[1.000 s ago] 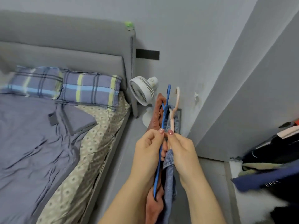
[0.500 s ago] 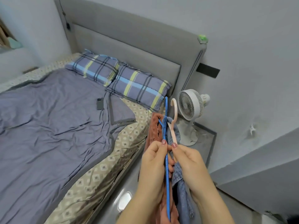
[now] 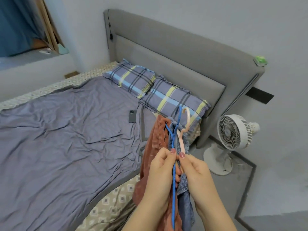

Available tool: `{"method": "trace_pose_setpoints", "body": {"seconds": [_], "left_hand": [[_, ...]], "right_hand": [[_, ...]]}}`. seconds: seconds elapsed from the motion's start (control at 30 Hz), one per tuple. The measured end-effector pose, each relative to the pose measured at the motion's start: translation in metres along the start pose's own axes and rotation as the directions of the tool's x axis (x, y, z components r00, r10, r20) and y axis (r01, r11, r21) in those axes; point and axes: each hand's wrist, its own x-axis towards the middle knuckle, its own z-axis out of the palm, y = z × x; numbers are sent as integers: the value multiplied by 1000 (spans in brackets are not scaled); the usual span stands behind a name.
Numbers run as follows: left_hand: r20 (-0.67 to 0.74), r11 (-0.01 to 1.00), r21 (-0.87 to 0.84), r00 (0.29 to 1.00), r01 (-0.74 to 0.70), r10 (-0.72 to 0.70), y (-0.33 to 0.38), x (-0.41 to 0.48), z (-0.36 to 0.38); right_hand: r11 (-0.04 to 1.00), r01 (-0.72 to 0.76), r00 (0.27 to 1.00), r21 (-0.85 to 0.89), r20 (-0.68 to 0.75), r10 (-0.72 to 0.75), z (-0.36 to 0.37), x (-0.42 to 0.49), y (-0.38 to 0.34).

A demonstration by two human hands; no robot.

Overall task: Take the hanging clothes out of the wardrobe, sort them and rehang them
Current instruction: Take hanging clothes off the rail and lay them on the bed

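My left hand (image 3: 160, 170) grips a blue hanger (image 3: 174, 180) that carries a rust-brown fleece garment (image 3: 152, 147). My right hand (image 3: 194, 170) grips a pink hanger (image 3: 182, 139) bearing a blue denim garment (image 3: 185, 202). Both hands are held close together in front of me, thumbs up, the hanger hooks pointing away toward the bed. The garments hang down between and below my forearms, over the bed's near right edge. The wardrobe is out of view.
A bed with a purple-grey sheet (image 3: 66, 139) fills the left. Two plaid pillows (image 3: 173, 97) lie by the grey headboard (image 3: 175, 47). A phone (image 3: 132, 116) rests on the sheet. A white floor fan (image 3: 233, 135) stands right of the bed.
My view has swung left, from the wardrobe side toward the bed. Both hands still hold the two hangers together, now over the bed's right edge.
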Motion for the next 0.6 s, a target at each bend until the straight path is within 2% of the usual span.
{"method": "trace_pose_setpoints", "body": {"seconds": [0.23, 0.33, 0.6], "left_hand": [[32, 999, 24, 999, 33, -34, 9, 30, 26], [49, 997, 76, 998, 34, -37, 8, 42, 50], [128, 996, 87, 991, 24, -35, -15, 58, 137]], "right_hand": [[997, -36, 999, 73, 11, 36, -19, 29, -9], [997, -35, 999, 69, -12, 36, -44, 40, -13], [996, 5, 994, 94, -106, 5, -130, 54, -21]]}}
